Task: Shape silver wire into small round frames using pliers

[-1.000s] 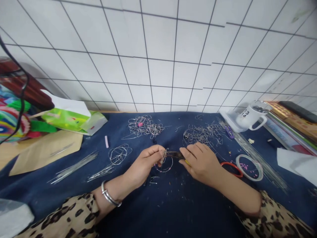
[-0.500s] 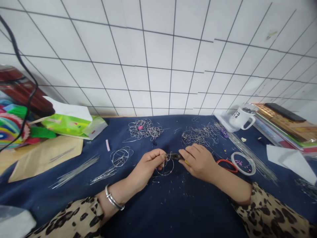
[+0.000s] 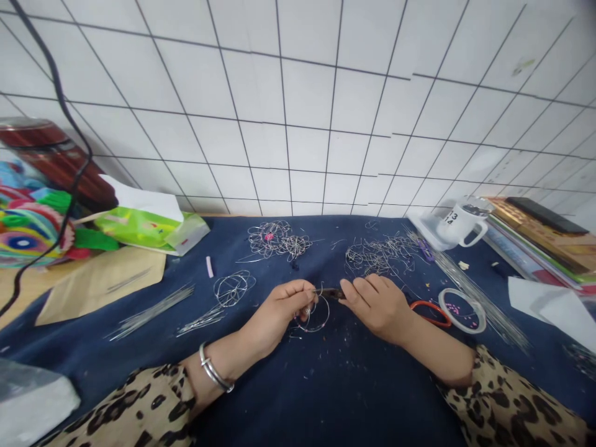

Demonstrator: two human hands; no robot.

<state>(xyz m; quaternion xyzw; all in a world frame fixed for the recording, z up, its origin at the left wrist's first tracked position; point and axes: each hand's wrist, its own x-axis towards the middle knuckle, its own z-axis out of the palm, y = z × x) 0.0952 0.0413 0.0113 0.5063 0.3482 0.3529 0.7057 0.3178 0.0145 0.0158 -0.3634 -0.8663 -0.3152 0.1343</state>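
My left hand [image 3: 289, 305] is closed, pinching a thin silver wire ring [image 3: 328, 318] that hangs below the fingertips and carries a few tiny pinkish beads. My right hand [image 3: 378, 305] is wrapped around a pair of dark pliers [image 3: 333, 293]. The jaws of the pliers point left and meet the wire at my left fingertips. Fingers hide the handles and part of the ring. Behind my hands lie a tangled wire bundle [image 3: 274, 241] with a pink spot and another wire tangle [image 3: 379, 254]. A loose wire coil [image 3: 234, 289] rests left of my left hand.
Straight wires [image 3: 153, 312] lie at left, and more wires [image 3: 484, 304] at right. A white ring-shaped lid [image 3: 482, 320] surrounds pink beads beside a red loop [image 3: 431, 304]. A white mug [image 3: 460, 223], stacked books [image 3: 542, 239] and a green packet [image 3: 139, 230] stand toward the wall.
The view has shifted slightly, so the table items appear a little further right. Both hands keep nearly the same position, with the pliers still at the wire.
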